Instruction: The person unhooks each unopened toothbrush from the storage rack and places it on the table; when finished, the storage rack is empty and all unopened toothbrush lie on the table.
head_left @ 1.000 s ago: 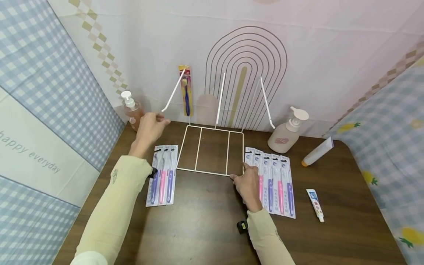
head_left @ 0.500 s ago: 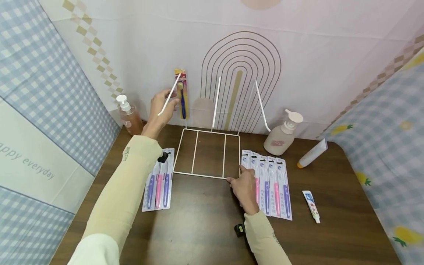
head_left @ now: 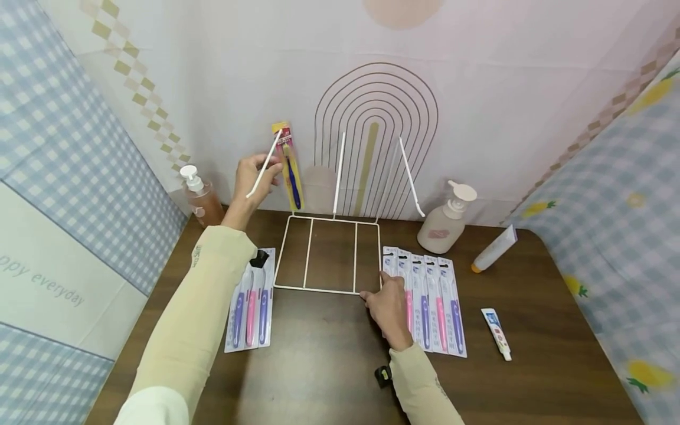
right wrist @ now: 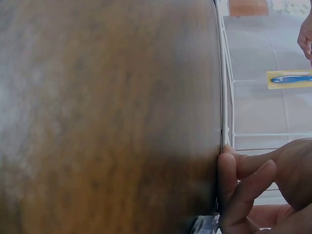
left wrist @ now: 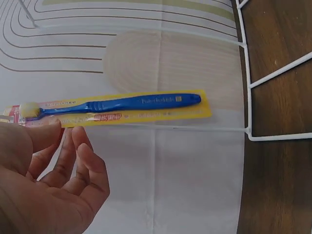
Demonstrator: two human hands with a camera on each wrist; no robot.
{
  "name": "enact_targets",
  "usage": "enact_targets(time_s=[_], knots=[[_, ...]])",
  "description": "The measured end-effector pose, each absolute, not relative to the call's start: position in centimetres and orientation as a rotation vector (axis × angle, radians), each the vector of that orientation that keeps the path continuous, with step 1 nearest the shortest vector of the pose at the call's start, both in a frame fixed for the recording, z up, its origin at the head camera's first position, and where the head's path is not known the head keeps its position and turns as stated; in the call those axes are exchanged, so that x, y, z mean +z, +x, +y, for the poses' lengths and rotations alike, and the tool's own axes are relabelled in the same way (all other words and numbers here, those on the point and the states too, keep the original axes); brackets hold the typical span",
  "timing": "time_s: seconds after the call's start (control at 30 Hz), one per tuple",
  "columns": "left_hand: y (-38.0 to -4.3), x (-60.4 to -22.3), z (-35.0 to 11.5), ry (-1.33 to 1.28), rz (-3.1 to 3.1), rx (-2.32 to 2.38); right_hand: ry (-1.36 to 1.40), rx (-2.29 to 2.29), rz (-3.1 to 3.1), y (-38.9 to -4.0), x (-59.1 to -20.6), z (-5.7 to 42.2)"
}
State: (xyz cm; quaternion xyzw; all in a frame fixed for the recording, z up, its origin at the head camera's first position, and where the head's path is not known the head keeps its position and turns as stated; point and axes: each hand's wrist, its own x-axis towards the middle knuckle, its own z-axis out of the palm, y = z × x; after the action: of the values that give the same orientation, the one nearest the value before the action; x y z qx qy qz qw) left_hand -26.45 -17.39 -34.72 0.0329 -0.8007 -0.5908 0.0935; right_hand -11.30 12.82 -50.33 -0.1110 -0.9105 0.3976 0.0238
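A blue toothbrush in a yellow-edged pack point(head_left: 293, 180) hangs from the left hook arm of a white wire rack point(head_left: 308, 254), its lower end swung a little to the right. My left hand point(head_left: 248, 180) reaches behind that arm and pinches the pack's edge. The left wrist view shows the thumb overlapping the edge of the toothbrush pack point(left wrist: 146, 102), the other fingers curled below it. At the rack's front right corner, my right hand point(head_left: 390, 307) holds the base wire between thumb and finger; the right wrist view shows the fingertips right on the wire.
Several packaged toothbrushes point(head_left: 441, 301) lie right of the rack, others point(head_left: 251, 313) to its left. A pink-brown pump bottle point(head_left: 208, 206) stands back left, a cream pump bottle point(head_left: 442, 230) back right. Two tubes, one white with orange cap point(head_left: 494, 249), one small point(head_left: 496, 334), lie farther right.
My left hand has moved from beside the pump bottle up to the hanging toothbrush pack and taken its edge, and the pack has tilted. The right hand stays at the rack's corner.
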Motion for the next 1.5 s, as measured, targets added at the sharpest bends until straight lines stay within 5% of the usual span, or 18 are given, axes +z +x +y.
enact_targets(time_s=[0.7,1.5], knots=[[-23.2,-34.7,-16.3,-0.043,-2.636,-1.607,-0.317,1.244,-2.819,-11.1,-50.6,12.6],[-11.3,-43.9,-28.3,0.488,-2.984,-1.427,-0.308,1.246,-2.888,-11.6,-50.3,13.2]])
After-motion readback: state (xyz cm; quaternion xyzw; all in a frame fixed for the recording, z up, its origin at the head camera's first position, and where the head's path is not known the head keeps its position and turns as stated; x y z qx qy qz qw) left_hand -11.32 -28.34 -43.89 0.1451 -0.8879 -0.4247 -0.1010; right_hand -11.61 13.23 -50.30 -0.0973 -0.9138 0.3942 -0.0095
